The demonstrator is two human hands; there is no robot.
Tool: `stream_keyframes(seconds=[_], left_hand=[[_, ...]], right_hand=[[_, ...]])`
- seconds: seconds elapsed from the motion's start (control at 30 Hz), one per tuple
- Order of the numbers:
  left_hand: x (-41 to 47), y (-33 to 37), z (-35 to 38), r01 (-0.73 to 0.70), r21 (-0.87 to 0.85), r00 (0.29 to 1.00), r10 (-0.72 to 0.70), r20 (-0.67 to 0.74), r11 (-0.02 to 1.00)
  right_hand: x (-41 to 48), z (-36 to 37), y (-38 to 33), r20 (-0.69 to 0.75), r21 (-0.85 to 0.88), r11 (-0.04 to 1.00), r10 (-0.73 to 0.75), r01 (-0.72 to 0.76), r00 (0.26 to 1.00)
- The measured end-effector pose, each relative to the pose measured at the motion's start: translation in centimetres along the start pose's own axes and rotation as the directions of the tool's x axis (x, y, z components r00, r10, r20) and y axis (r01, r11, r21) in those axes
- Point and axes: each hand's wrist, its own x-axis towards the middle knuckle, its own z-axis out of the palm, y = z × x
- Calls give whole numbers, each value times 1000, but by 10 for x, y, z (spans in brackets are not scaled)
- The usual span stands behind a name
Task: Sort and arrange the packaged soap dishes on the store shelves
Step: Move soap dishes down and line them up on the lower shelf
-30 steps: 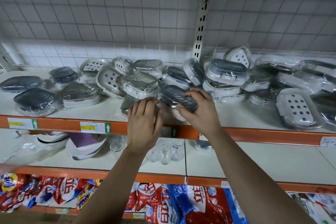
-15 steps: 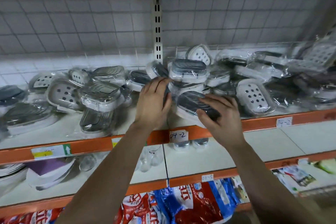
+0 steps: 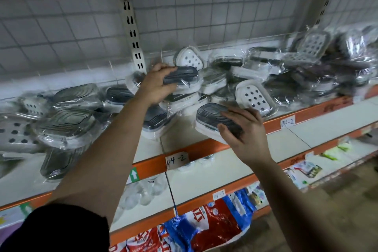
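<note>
A dark-lidded soap dish point(image 3: 184, 75) in clear wrap is being gripped at its left end by the left hand point(image 3: 156, 86), fingers curled round it, atop the heap of wrapped dishes point(image 3: 286, 80) just right of the slotted upright point(image 3: 134, 32) on the top shelf point(image 3: 176, 135). A second dark soap dish point(image 3: 210, 115) is being held tilted by the right hand point(image 3: 247, 131), fingers spread over its lid and thumb clamped against its near edge, at the shelf's orange lip point(image 3: 204, 147) and just beside a white holed dish point(image 3: 253, 97). A paper label point(image 3: 177, 159) reading "04-2" is being displayed on that lip, below and between the hands.
</note>
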Motion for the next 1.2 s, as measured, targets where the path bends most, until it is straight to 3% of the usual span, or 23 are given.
stream_keyframes(seconds=[0.33, 0.6, 1.0, 1.2], left_hand=[[-16, 2, 7, -92, 105, 983, 107, -150, 990], [-71, 43, 36, -96, 418, 910, 250, -330, 903], [-203, 119, 148, 152, 392, 749, 153, -645, 908], [-253, 128, 207, 237, 329, 745, 46, -666, 914]], right_hand=[[-1, -6, 7, -25, 40, 999, -7, 8, 1000], [-12, -30, 31, 17, 116, 992, -43, 41, 999], [-89, -78, 104, 93, 174, 982, -92, 75, 991], [-139, -65, 144, 193, 154, 988, -29, -1, 981]])
